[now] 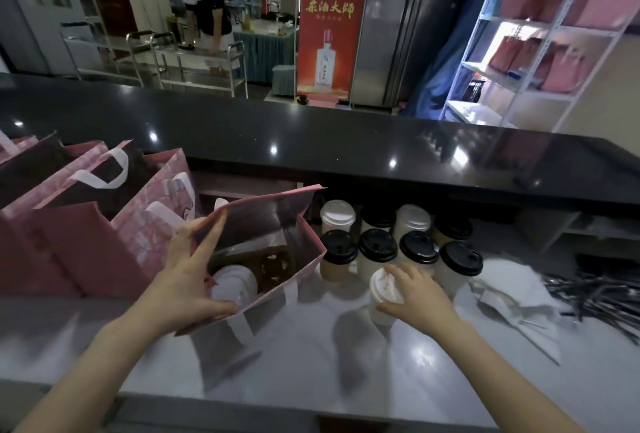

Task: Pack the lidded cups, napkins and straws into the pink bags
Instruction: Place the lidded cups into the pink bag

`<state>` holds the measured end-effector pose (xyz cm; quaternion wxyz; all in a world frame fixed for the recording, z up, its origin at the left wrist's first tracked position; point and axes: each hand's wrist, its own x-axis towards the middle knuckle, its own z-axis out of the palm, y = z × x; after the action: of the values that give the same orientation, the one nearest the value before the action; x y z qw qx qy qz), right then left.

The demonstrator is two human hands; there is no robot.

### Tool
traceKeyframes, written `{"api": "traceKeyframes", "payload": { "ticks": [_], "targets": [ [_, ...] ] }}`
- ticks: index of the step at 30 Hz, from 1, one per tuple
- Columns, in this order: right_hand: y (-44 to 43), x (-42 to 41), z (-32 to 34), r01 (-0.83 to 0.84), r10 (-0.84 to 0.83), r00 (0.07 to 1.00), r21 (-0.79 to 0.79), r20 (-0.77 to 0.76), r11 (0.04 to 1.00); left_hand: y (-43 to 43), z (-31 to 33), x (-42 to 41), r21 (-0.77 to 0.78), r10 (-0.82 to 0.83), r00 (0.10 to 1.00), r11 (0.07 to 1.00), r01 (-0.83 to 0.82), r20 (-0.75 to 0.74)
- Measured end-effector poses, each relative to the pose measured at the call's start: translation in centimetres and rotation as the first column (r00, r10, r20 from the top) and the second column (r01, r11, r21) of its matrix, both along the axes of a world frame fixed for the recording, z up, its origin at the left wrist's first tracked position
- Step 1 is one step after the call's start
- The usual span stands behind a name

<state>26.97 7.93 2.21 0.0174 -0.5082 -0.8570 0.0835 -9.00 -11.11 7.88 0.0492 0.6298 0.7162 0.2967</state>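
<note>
An open pink bag (304, 242) stands on the white counter. My left hand (188, 280) grips its near left rim, thumb on the front edge and fingers spread along the side. Inside sits a white-lidded cup (232, 285) in a brown cardboard carrier (273, 264). My right hand (415, 294) grips another white-lidded cup (382, 297) just right of the bag. Behind it stand several lidded cups (377, 245) with black or white lids. White napkins (512, 290) and dark straws (599, 297) lie to the right.
Several more pink bags (86, 211) stand upright at the left. A raised black counter ledge (346, 148) runs behind the work surface. Beyond it are a metal trolley, a person bent over it, a red banner and a white shelf with pink bags (554, 27).
</note>
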Motion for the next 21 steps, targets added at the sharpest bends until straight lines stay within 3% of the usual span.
{"api": "traceKeyframes", "payload": {
  "ticks": [6,11,13,17,21],
  "targets": [
    [-1.7,0.1,3.6,-0.09,0.093,0.976,0.024,-0.195,0.996,-0.8,0.4,0.5,-0.038,0.012,0.999,0.999,-0.013,-0.036],
    [-4.2,-1.1,12.2,-0.285,0.396,0.836,0.317,-0.38,0.905,-0.9,1.0,0.3,-0.069,0.008,0.998,0.998,-0.013,-0.063],
    [-5.7,-2.3,15.4,-0.348,0.485,0.769,0.363,-0.417,0.864,-0.8,1.2,0.3,-0.081,0.005,0.998,0.997,-0.009,-0.055],
    [-7.7,-6.3,18.2,-0.478,0.583,0.671,0.333,-0.458,0.813,-0.5,1.3,0.2,-0.086,0.006,0.999,0.996,-0.01,-0.047],
    [-8.3,-12.0,16.5,-0.549,0.62,0.682,0.289,-0.386,0.784,-0.5,1.3,-0.1,-0.081,-0.02,0.999,0.997,0.016,-0.045]
  ]
}}
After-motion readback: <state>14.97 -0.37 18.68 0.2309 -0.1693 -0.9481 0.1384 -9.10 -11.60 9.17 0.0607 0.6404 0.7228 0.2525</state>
